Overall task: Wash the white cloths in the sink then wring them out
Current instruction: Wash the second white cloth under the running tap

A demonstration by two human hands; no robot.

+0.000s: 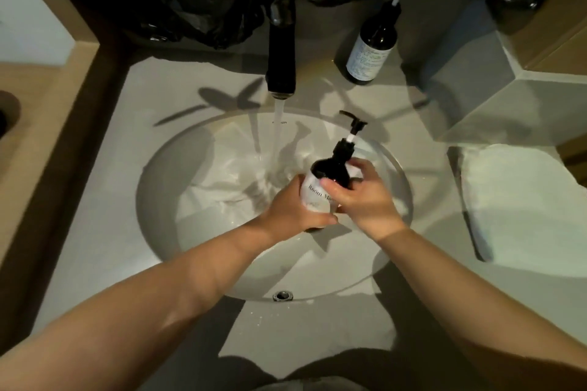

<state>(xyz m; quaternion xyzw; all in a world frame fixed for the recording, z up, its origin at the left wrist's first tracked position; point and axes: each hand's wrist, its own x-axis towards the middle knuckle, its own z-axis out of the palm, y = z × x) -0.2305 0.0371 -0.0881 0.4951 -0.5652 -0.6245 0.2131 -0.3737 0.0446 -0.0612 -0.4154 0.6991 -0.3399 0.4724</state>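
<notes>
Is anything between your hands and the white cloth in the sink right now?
Only the pump bottle: left hand and right hand both grip it above the white cloth, which lies uncovered in the sink under the running tap.

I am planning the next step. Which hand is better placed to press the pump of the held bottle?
Right, probably. The right hand grips the pump bottle high, near its neck, just below the pump head. The left hand holds the lower body, so it can steady it.
</notes>
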